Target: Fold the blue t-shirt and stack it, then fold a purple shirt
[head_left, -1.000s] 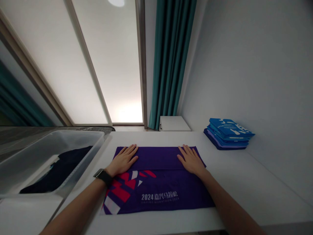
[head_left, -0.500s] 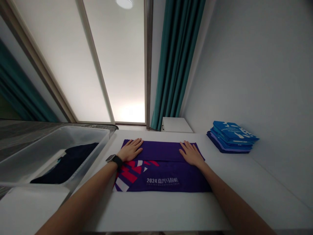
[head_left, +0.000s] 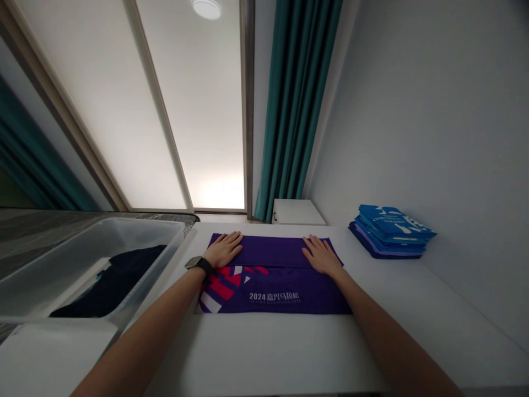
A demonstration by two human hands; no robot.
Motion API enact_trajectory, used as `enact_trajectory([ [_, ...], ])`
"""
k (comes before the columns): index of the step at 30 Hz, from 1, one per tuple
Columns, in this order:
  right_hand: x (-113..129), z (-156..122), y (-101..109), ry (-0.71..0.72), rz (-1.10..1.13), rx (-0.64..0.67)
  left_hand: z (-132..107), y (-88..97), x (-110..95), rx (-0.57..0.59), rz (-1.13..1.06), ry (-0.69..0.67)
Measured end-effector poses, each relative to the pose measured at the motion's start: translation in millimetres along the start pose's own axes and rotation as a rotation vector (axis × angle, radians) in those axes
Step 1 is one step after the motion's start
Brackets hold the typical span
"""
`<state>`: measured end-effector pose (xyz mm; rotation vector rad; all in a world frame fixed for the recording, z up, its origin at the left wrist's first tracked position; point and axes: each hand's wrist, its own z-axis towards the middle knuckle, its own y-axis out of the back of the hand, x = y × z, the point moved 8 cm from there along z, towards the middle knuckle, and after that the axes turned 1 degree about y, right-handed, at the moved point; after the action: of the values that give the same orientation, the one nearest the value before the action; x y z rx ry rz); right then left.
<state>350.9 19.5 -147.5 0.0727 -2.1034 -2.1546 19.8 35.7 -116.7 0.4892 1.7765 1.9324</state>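
Observation:
A purple towel (head_left: 273,286) printed with "2024" and red and white shapes lies flat on the white table (head_left: 289,353), its far part folded over. My left hand (head_left: 224,249), a dark watch on its wrist, rests flat with fingers stretched on the fold's left end. Over on the fold's right end my right hand (head_left: 321,256) lies flat in the same way. Neither hand holds anything.
A stack of folded blue towels (head_left: 390,230) sits at the table's back right by the wall. A clear plastic bin (head_left: 82,264) holding dark cloth (head_left: 111,278) stands to the left. A small white cabinet (head_left: 297,212) and teal curtains (head_left: 293,110) are behind the table.
The view has pulled back, so the towel looks smaller and farther away. Both hands stay flat on the fold, a little farther along it toward the far edge.

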Motion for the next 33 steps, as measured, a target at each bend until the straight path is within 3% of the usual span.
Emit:
enact_trajectory([
  [4,0.6,-0.1,4.1,0.022,0.007,-0.053,-1.0,7.0,-1.9,-0.025,-0.012,0.021],
  [7,7.6,-5.4,14.9,0.093,0.012,-0.120,-3.9,21.5,-5.2,-0.119,-0.016,0.086],
  [11,23.8,-23.8,20.7,0.188,0.050,-0.108,-18.4,31.7,-30.3,-0.142,-0.024,0.081],
  [15,35.0,-44.5,12.4,0.149,0.059,-0.026,-41.2,26.0,-51.9,-0.097,-0.008,0.079],
  [20,41.9,-52.5,5.5,0.112,0.048,-0.004,-55.2,5.2,-40.9,-0.022,-0.003,0.182],
  [26,41.6,-33.3,6.5,0.115,0.038,-0.001,-38.4,-3.1,-24.4,-0.029,-0.017,0.156],
  [29,41.0,-23.9,9.9,0.115,0.046,-0.012,-29.8,1.7,-20.7,-0.035,-0.034,0.164],
  [33,46.7,-28.5,27.1,0.197,0.090,-0.138,-32.5,29.1,-32.5,-0.155,-0.018,0.140],
])
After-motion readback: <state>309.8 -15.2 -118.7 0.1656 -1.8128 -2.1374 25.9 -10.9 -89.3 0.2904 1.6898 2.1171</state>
